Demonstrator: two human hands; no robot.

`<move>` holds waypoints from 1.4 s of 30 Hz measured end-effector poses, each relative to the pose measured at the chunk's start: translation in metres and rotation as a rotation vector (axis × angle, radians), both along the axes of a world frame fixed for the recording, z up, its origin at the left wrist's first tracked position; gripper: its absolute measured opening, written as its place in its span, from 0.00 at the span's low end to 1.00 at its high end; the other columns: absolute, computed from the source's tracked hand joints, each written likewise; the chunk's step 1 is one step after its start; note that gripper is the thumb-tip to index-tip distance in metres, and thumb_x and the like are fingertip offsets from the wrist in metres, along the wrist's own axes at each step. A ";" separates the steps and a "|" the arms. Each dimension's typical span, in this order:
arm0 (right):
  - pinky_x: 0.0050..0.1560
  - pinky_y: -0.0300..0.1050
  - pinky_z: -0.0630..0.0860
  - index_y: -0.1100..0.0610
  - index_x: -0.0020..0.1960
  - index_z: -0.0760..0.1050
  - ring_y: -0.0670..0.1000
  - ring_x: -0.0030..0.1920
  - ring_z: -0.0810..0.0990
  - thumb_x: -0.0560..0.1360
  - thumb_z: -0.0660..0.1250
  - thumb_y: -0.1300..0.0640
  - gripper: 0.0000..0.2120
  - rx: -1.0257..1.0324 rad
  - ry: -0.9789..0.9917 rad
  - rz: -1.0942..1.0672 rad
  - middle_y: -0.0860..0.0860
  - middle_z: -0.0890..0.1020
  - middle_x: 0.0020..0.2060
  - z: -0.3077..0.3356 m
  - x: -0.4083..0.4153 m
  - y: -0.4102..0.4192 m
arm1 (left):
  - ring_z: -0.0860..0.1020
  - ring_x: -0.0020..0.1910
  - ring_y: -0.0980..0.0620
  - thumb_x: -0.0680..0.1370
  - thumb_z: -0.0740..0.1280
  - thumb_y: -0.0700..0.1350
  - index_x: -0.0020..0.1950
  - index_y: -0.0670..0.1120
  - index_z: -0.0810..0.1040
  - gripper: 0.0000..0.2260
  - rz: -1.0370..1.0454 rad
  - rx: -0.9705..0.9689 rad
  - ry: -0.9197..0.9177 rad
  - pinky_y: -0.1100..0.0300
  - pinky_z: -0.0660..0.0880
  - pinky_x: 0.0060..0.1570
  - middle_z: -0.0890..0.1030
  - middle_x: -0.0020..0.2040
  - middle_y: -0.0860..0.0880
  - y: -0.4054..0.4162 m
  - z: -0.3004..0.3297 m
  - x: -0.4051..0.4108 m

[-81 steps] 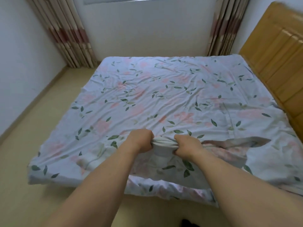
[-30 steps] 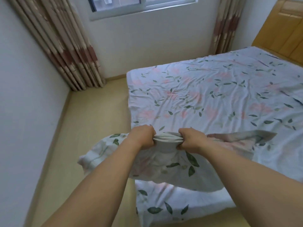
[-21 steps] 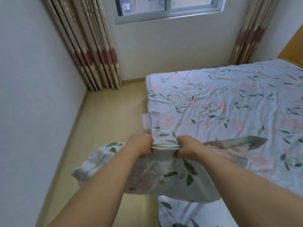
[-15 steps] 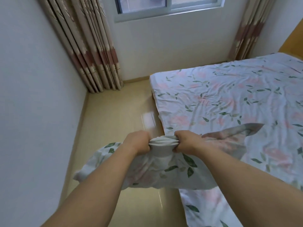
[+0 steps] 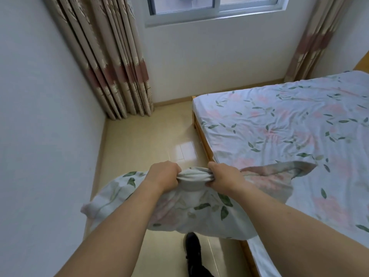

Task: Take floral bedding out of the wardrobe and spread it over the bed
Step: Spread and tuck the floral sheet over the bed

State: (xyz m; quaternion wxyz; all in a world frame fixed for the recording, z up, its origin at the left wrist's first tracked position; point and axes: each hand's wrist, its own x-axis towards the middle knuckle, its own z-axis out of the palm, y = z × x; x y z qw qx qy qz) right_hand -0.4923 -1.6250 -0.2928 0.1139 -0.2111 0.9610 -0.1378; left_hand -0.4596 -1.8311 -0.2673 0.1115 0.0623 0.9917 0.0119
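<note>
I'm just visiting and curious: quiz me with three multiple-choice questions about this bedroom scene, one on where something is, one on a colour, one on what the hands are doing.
1. Where does the bunched cloth between the hands sit?
A. over the floor beside the bed
B. on the window sill
C. at the headboard

2. What colour are the leaves printed on the bedding?
A. blue
B. green
C. yellow

3. What are the left hand and right hand doing?
A. both lie flat on the bed
B. both grip the cloth
C. one pulls the curtain

Answers: 1 A, tan floor shows around the cloth, left of the bed edge. 2 B, green leaves dot the spread sheet. 3 B, both sets of fingers curl round the gathered edge.
</note>
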 end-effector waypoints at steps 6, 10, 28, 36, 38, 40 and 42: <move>0.31 0.41 0.63 0.47 0.39 0.64 0.48 0.34 0.72 0.70 0.67 0.49 0.11 -0.018 -0.053 -0.018 0.44 0.72 0.34 -0.014 -0.149 -0.062 | 0.74 0.36 0.45 0.70 0.63 0.40 0.37 0.48 0.76 0.05 -0.015 -0.021 -0.053 0.58 0.66 0.34 0.75 0.35 0.49 -0.060 -0.009 -0.150; 0.34 0.44 0.67 0.49 0.42 0.64 0.51 0.37 0.73 0.71 0.67 0.50 0.11 -0.003 -0.023 -0.015 0.47 0.72 0.36 0.000 -0.248 -0.098 | 0.74 0.36 0.45 0.71 0.63 0.41 0.36 0.48 0.75 0.04 -0.011 -0.007 -0.034 0.58 0.66 0.34 0.75 0.35 0.48 -0.098 0.001 -0.249; 0.39 0.44 0.66 0.51 0.46 0.68 0.56 0.48 0.79 0.70 0.67 0.49 0.11 0.018 -0.031 -0.160 0.52 0.80 0.47 0.001 -0.723 -0.305 | 0.80 0.45 0.42 0.72 0.64 0.44 0.42 0.47 0.78 0.04 -0.173 0.006 -0.034 0.57 0.71 0.39 0.82 0.43 0.46 -0.310 0.003 -0.755; 0.39 0.44 0.67 0.51 0.44 0.66 0.58 0.49 0.79 0.70 0.66 0.52 0.09 -0.007 -0.049 -0.308 0.53 0.80 0.47 -0.004 -0.927 -0.335 | 0.80 0.46 0.42 0.71 0.64 0.43 0.42 0.48 0.78 0.04 -0.270 -0.013 -0.034 0.57 0.72 0.40 0.82 0.44 0.47 -0.337 0.003 -0.982; 0.40 0.44 0.68 0.50 0.42 0.64 0.59 0.49 0.79 0.70 0.66 0.51 0.11 -0.007 -0.054 -0.330 0.54 0.80 0.47 -0.015 -0.987 -0.338 | 0.80 0.46 0.42 0.71 0.63 0.43 0.42 0.49 0.78 0.04 -0.285 -0.007 -0.045 0.57 0.72 0.40 0.82 0.44 0.47 -0.339 -0.008 -1.045; 0.39 0.44 0.68 0.50 0.41 0.63 0.59 0.49 0.79 0.69 0.67 0.50 0.12 -0.006 -0.051 -0.350 0.54 0.80 0.47 -0.022 -1.047 -0.337 | 0.80 0.47 0.43 0.71 0.63 0.43 0.42 0.50 0.77 0.05 -0.306 -0.014 -0.059 0.58 0.70 0.39 0.82 0.45 0.48 -0.338 -0.013 -1.109; 0.38 0.44 0.67 0.50 0.41 0.63 0.59 0.48 0.80 0.69 0.67 0.50 0.12 0.004 -0.061 -0.365 0.55 0.81 0.47 -0.023 -1.090 -0.335 | 0.79 0.47 0.43 0.71 0.63 0.43 0.42 0.50 0.77 0.05 -0.332 -0.007 -0.070 0.59 0.69 0.39 0.81 0.45 0.48 -0.334 -0.012 -1.158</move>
